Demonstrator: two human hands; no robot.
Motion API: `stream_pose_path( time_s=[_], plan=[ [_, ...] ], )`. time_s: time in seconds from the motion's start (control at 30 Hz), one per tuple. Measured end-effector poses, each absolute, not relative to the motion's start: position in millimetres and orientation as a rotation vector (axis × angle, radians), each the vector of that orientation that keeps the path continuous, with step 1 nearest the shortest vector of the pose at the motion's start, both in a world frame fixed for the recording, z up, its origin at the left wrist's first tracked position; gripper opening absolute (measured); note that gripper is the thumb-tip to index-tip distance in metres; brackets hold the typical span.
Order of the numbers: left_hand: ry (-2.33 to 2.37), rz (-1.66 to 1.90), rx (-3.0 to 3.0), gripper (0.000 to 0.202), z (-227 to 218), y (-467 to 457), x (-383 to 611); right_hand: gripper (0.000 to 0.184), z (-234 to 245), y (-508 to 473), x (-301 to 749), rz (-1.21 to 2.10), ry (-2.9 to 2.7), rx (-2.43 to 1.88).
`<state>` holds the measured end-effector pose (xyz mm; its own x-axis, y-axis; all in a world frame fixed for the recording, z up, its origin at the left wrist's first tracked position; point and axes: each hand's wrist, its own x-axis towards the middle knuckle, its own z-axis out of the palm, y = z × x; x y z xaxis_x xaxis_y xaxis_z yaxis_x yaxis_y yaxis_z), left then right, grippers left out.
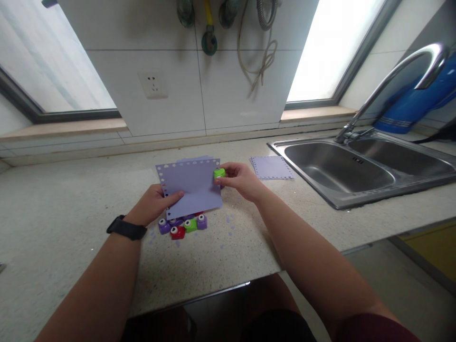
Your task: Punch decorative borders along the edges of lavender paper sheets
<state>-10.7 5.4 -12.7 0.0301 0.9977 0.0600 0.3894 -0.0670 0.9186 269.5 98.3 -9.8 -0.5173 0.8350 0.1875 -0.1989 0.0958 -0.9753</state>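
My left hand [154, 204] pinches the lower left corner of a lilac paper sheet [192, 185] held above the counter. The sheet has small shapes punched along its top and left edges. My right hand [239, 178] grips a small green paper punch [219, 173] clamped on the sheet's right edge. Under the sheet lie several small punches on the counter: purple [164, 225], red [177, 232], green [190, 224] and another purple [202, 221]. A black watch [126, 228] sits on my left wrist.
A second lilac sheet [271, 167] with punched edges lies on the speckled counter [71, 209] by a steel double sink [356, 166] with a tall tap [392, 71]. Tiny paper bits [228, 223] dot the counter. A wall socket [153, 84] and hanging tools are behind.
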Motion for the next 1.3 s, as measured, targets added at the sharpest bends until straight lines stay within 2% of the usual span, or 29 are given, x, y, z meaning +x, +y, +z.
stream_pose_path(
  time_s=[0.23,1.3],
  plan=[
    [1.452,1.032,1.531,0.049,-9.8,5.0,-8.8,0.040,-8.5,95.8,269.3,1.538,-1.518,-0.651],
    [1.445,1.034,1.534,0.049,-12.5,4.8,-9.7,0.043,-7.9,91.4,267.2,1.519,-1.486,-0.643]
  ],
)
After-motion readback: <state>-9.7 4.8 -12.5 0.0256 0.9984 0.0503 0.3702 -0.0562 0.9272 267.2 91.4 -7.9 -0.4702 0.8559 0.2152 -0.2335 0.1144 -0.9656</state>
